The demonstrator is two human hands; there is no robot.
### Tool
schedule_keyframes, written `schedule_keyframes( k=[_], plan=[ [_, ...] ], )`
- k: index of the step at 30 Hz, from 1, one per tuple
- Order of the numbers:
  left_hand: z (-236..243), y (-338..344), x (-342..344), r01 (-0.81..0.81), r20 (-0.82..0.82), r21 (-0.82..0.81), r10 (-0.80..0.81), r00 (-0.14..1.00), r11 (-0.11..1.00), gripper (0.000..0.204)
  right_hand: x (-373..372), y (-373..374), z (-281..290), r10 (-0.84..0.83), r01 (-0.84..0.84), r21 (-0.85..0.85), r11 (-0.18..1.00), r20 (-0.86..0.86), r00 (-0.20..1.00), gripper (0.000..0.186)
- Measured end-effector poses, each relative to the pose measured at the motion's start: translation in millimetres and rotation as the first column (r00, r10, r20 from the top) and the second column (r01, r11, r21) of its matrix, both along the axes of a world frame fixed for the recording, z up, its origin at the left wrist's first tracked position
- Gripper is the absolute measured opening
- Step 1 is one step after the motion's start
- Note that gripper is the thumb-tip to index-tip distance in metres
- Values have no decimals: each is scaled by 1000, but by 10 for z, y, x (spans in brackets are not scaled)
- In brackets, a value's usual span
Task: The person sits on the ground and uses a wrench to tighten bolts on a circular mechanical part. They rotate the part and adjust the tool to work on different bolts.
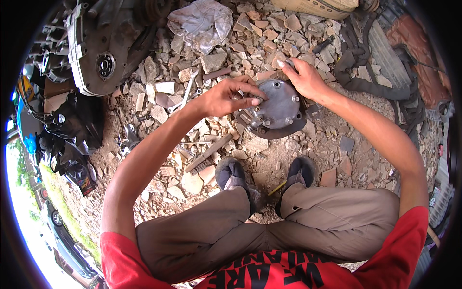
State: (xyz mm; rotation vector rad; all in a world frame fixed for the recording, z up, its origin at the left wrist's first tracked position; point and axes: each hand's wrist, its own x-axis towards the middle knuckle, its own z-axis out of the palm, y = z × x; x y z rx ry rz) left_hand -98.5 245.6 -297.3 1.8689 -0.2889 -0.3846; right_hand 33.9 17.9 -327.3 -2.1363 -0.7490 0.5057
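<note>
A round grey metal cover (276, 106) with several bolts around its rim sits on a dark metal housing (284, 131), among broken stones in front of my feet. My left hand (227, 98) reaches over the cover's left side, its thumb and fingers closed on a small bolt (259, 100) at the rim. Beyond the far right rim, my right hand (305, 79) is closed, thumb against fingers, around a small dark piece that I cannot make out.
Left of the cover lie a wrench (190, 87) and a wooden-handled wire brush (209, 154). A large engine casing (94, 53) stands at the far left, near a dirty white rag (201, 23). Dark straps (370, 89) and a weathered plank (389, 55) lie at right.
</note>
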Motion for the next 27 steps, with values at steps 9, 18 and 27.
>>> schedule_keyframes(
  k=[9,18,27],
  plan=[
    [77,-123,-116,-181,3,-6,181,983,983,24,31,2,32,8,-10,-82,997,-16,1000,49],
    [-7,-71,-42,-82,-119,40,86,989,996,33,22,4,31,13,-13,-62,998,-8,1000,50],
    [-23,-32,-38,-64,-32,14,64,997,998,34,2,16,65,1,-2,-60,998,-15,1000,48]
  ],
)
